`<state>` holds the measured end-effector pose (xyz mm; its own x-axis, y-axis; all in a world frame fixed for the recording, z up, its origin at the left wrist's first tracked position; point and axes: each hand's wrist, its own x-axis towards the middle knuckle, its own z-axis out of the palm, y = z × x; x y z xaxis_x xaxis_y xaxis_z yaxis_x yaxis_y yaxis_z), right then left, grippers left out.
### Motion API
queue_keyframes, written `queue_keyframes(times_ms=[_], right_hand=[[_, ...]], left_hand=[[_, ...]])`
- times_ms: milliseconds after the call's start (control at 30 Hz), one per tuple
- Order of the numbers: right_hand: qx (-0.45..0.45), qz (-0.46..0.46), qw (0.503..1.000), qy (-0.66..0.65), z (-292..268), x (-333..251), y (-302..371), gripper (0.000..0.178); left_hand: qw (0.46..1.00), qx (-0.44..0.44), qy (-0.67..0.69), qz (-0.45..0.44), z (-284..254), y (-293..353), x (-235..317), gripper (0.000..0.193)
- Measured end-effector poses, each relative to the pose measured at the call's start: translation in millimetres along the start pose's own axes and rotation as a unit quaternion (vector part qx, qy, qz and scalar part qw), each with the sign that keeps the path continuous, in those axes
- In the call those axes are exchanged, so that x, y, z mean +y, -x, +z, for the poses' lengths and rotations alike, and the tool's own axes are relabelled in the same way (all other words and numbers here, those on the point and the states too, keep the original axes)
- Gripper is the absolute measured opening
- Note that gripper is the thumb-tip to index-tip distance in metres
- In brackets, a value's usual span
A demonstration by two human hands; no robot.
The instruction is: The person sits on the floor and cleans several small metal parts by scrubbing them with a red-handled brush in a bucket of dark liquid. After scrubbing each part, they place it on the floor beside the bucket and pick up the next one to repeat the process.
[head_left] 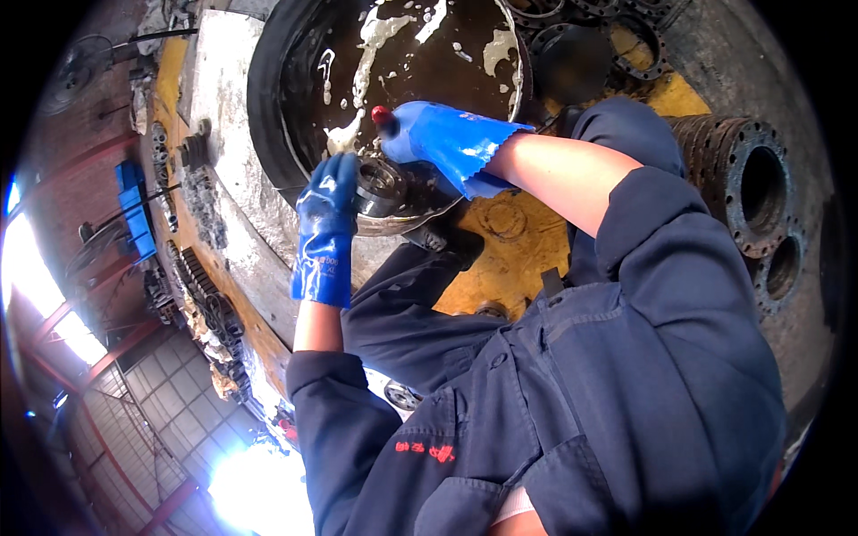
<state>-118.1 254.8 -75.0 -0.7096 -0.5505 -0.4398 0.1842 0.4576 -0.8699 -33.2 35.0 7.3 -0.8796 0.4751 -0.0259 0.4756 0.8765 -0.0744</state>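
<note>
A round metal part (379, 185) with a hollow end rests at the near edge of a big round black tub (266, 98) of dark, foamy liquid. My left hand (326, 201), in a blue rubber glove, lies along the part's left side with its fingers stretched out; its thumb is hidden. Above the part, my gloved right hand (418, 132) is closed round a red-ended tool (382, 116). Most of that tool is covered by the glove, so its kind does not show.
Rusty flanged rings (760, 188) stand stacked at the right, and more metal rings (639, 45) lie beyond the tub. Small metal parts (201, 277) line the left side near a blue bin (136, 210). Below the tub is a yellow surface (500, 259).
</note>
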Motion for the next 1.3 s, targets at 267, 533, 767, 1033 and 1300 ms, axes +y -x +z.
queue_keyframes(times_ms=[267, 533, 767, 1033, 1300], right_hand=[[0.100, 0.069, 0.990, 0.074, -11, -4, -3, 0.036], [-0.034, -0.048, 0.968, -0.246, -6, 0, -17, 0.031], [-0.094, -0.057, 0.984, -0.141, -2, -40, -1, 0.033], [-0.016, -0.076, 0.962, -0.260, 8, -31, -4, 0.033], [0.009, 0.017, 0.993, -0.117, 4, -18, 2, 0.039]], left_hand=[[0.591, 0.034, 0.620, -0.515, -31, 41, 43, 0.067], [0.578, 0.065, 0.673, -0.457, -14, -4, 75, 0.029], [0.604, 0.054, 0.685, -0.404, -2, 11, 50, 0.040], [0.587, 0.003, 0.698, -0.411, -20, 10, 40, 0.045], [0.566, 0.040, 0.692, -0.447, 21, 35, 15, 0.050]])
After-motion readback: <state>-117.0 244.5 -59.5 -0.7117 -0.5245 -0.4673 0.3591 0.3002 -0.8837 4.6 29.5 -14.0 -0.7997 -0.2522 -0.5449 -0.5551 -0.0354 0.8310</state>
